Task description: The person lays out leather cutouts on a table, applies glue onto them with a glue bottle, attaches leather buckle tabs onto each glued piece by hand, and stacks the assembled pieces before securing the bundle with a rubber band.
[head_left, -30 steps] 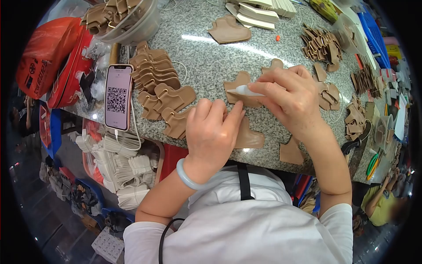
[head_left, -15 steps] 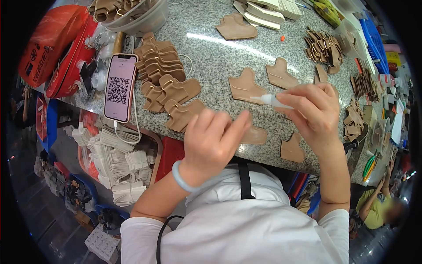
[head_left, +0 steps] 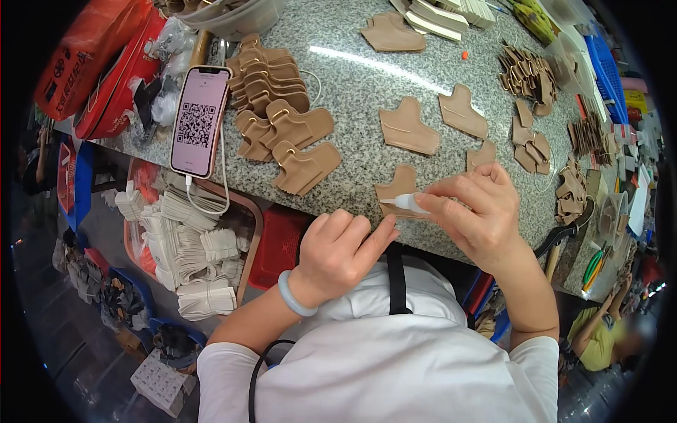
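White tapered bottle is pinched in right hand, left hand curled at smooth tan piece.

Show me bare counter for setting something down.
The widest bare patch lies between the brown stack and the nearest flat brown piece. A smaller one sits between the right hand and the brown bundle. It's crowded around the phone and on the far right.

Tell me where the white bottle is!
In the head view, the white bottle is in the right hand, its tip over a brown piece near the table's edge.
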Demonstrator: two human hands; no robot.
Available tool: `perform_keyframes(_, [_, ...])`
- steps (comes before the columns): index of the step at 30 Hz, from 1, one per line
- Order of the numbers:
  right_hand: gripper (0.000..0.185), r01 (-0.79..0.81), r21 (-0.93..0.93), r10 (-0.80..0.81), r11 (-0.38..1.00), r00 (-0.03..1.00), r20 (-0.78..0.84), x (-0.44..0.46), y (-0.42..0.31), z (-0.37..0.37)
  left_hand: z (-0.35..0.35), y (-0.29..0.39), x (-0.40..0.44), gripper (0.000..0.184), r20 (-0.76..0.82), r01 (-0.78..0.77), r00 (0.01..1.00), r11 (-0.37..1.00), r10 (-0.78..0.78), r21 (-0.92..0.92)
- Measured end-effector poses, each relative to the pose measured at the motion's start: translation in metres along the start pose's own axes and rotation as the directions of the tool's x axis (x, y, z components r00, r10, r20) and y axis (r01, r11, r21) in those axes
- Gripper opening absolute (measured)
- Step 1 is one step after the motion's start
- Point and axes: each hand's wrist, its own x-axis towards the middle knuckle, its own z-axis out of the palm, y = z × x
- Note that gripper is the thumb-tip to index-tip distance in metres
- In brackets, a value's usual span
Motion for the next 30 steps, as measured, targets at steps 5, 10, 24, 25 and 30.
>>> perform_keyframes(5, [0.02,0.006,-0.095,-0.002,0.995,0.999,0.036,-0.003,-0.001,-0.013,0.0,0.003,0.002,0.03,0.004,0.021,1.0,1.0,-0.021,-0.015])
perform_keyframes(10, [0.025,-0.082,-0.034,0.082,0.996,0.997,0.0,-0.01,0.006,-0.022,0.002,0.003,0.003,0.032,-0.023,0.049,0.998,0.997,-0.05,-0.054])
perform_keyframes(24, [0.031,-0.306,0.722,0.503,0.62,0.862,-0.067,0.011,0.008,0.018,0.003,-0.023,0.091,0.022,0.119,0.425,0.811,0.436,-0.573,-0.793])
perform_keyframes(25, [0.031,-0.292,0.632,0.459,0.718,0.881,-0.115,0.005,0.016,0.012,0.008,-0.034,0.094,0.02,-0.011,0.344,0.857,0.588,-0.516,-0.733])
perform_keyframes(30, [0.016,-0.548,0.494,0.695,0.675,0.696,-0.179,-0.05,0.087,-0.035,0.013,-0.073,0.108,0.022,-0.019,0.5,0.83,0.76,-0.557,-0.416])
